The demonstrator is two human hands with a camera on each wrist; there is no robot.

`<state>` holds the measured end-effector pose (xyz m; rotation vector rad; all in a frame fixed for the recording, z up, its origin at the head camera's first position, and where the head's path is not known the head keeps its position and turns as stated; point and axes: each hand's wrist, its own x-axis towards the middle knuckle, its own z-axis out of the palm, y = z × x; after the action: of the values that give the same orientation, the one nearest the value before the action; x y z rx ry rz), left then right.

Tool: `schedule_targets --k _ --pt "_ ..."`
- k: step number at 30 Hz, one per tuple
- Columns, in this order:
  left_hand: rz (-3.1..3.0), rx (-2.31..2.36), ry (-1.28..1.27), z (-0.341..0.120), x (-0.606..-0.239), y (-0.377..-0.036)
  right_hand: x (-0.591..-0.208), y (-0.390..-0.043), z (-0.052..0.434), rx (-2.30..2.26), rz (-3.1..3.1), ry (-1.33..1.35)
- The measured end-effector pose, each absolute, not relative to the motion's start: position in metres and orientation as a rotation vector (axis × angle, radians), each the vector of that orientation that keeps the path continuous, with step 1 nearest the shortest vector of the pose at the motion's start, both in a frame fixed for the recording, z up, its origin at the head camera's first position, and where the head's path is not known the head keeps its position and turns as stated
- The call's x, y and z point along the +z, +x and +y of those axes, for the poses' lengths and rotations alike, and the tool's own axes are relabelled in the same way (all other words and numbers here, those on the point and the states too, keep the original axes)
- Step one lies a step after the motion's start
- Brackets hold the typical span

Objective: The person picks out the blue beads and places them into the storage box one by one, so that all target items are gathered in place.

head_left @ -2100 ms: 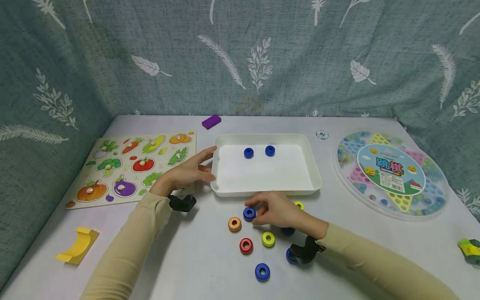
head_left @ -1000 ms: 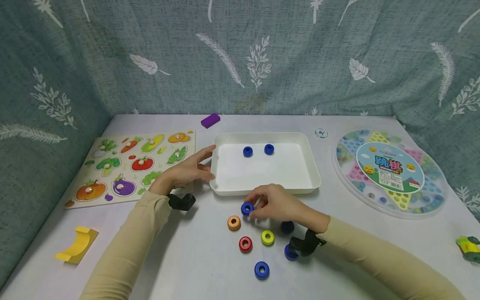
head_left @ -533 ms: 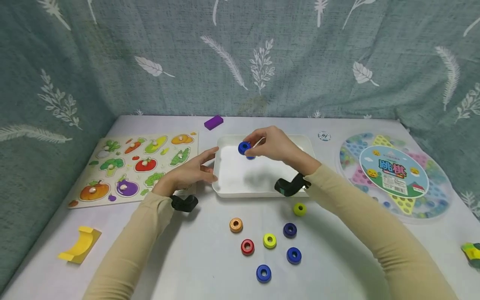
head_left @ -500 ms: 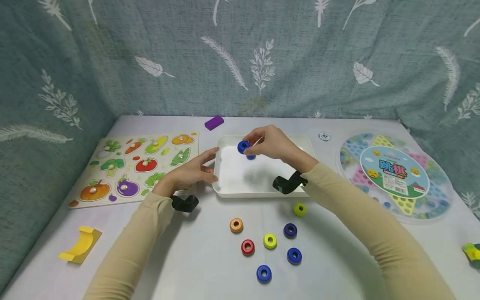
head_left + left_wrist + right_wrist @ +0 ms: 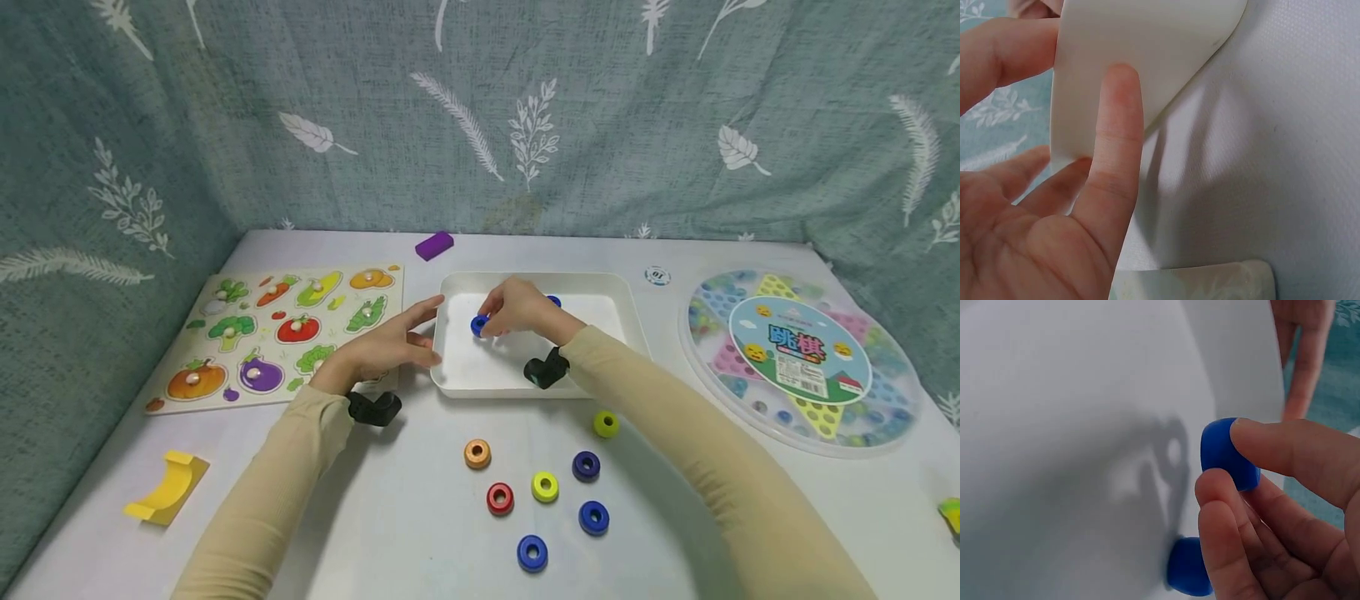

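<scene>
Head cam: my right hand (image 5: pixel 517 308) is pinching a blue ring (image 5: pixel 478 326) over the left part of the white tray (image 5: pixel 480 392). My left hand (image 5: pixel 386 346) just rests near-straight fingers on the tray's side, beside the vegetable board (image 5: pixel 287 356).

Left wrist: fingers touch the outer wall, don't look wrapped round it.

Right wrist: looks lifted, another blue ring (image 5: pixel 1188 567) near it. Probably light, hard, slickish; I'd grip the outer sides. Mind the left wall, there's more room toward the front.

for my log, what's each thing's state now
Held ring: pinched in right fingers
Tray: upright, touched by left fingers
Rings in tray: partly hidden
Loose rings: lying outside tray
Board: flat, visible pieces in place
Game box: flat, looks closed
Purple block: lying untouched
Yellow block: lying untouched
Chip: lying flat
Green thing: partly outside view
</scene>
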<state>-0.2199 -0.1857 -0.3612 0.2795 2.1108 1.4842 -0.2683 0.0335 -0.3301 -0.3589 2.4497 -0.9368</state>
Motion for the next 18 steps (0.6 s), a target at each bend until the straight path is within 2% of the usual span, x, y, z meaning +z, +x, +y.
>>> schedule_targets --k 18 --pt "2.101 1.488 0.274 -0.1845 -0.3598 -0.2209 -0.3312 -0.2698 0.0396 -0.883 2.434 -0.357"
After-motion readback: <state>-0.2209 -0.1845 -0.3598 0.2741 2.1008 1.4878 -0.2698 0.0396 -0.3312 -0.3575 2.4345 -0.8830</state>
